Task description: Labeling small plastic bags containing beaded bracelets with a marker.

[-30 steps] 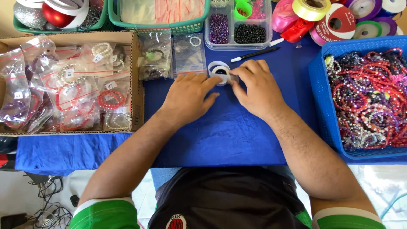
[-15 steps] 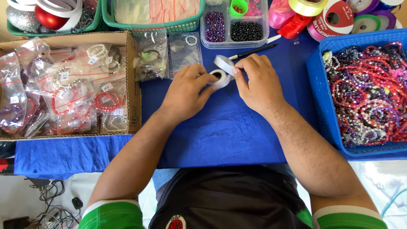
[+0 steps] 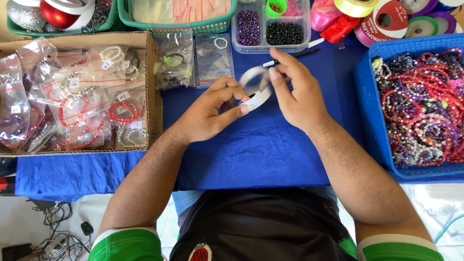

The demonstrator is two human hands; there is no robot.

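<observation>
Both hands meet over the blue worktop (image 3: 251,159) on a white tape roll (image 3: 256,92): left hand (image 3: 212,113) pinches the roll's lower edge, right hand (image 3: 299,94) closed on the loose strip, slightly blurred. Step looks like peeling a length off; next move likely needs a steady pull and a tear. Left of the hands, a cardboard box (image 3: 153,72) holds bagged bracelets. Right, a blue basket (image 3: 367,106) is heaped with bead strands. Just beyond the hands, a clear compartment box (image 3: 270,47) has purple and black beads; beside it a black pen (image 3: 295,56) and ribbon spools (image 3: 386,19).
</observation>
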